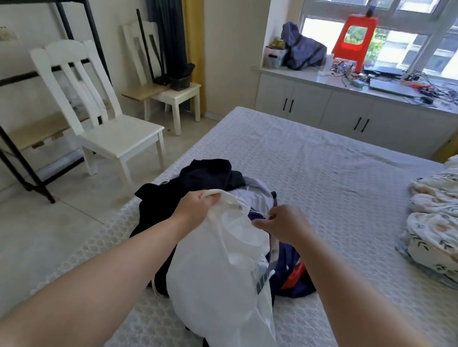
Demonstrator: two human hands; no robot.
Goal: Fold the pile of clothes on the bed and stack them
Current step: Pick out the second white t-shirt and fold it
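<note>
1. I see a white garment [220, 271] lifted off the bed [348, 186], hanging loose and unfolded from its top edge, its lower part bunched on the near bed surface.
2. My left hand [194, 208] grips its rim at the upper left; my right hand [284, 224] pinches fabric at the upper right.
3. Beneath and behind it lies the pile of clothes [201, 181]: crumpled black pieces to the far left, a pale lilac piece behind, and a navy item with a red patch [295, 273] to the right.
</note>
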